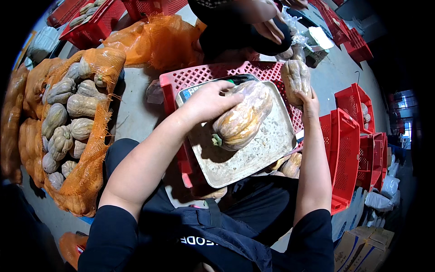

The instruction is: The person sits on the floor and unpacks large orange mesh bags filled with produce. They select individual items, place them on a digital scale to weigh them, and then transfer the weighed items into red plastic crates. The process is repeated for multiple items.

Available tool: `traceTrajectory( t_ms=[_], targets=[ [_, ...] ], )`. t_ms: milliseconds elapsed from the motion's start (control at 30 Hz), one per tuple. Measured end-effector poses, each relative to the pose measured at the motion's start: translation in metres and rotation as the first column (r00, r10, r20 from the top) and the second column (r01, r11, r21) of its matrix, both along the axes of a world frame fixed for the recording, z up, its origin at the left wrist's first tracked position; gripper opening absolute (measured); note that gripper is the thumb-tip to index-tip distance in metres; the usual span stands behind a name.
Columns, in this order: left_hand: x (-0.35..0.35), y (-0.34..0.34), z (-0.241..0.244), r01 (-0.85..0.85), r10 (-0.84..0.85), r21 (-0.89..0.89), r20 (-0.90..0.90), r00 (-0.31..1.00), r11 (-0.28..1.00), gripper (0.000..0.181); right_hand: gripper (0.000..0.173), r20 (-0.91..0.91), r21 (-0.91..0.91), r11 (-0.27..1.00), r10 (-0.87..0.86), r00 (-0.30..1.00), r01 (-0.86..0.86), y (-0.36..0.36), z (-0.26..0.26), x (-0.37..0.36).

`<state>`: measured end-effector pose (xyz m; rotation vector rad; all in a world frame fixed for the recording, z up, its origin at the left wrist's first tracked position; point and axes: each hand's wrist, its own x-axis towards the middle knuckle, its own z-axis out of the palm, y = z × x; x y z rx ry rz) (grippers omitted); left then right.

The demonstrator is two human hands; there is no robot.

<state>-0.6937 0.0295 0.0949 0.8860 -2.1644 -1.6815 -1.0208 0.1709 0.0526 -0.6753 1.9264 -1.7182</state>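
Note:
My left hand (217,100) is on the upper left side of a large tan-orange pumpkin (243,117), with the thumb across it. That pumpkin is over the worn metal pan of a weighing scale (217,173); whether it rests on the pan I cannot tell. A smaller, paler pumpkin (296,80) is in my right hand (307,102), held just past the pan's right edge. Beneath the scale is an upturned-looking pink plastic crate (170,85) with a lattice wall. The scale's display panel is partly hidden behind my left hand.
An open orange mesh sack (85,183) full of pumpkins (83,105) stands at the left. Another person (238,30) is across the crate, near bagged pumpkins and a white box (317,40). Red plastic crates (345,159) line the right side; cardboard boxes (360,248) lie lower right.

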Motion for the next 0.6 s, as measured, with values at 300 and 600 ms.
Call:
traceTrajectory(
  t_ms=[300,600],
  targets=[
    [0.046,0.006,0.03,-0.016,0.023,0.107,-0.061,0.998,0.994,0.036,0.072,-0.144,0.155,0.988,0.023,0.989,-0.001,0.001,-0.037,-0.022],
    [0.076,0.036,0.04,0.116,-0.096,-0.311,0.08,0.992,0.943,0.056,0.095,-0.062,0.364,0.912,0.224,0.973,-0.188,0.013,-0.027,-0.011]
  ],
)
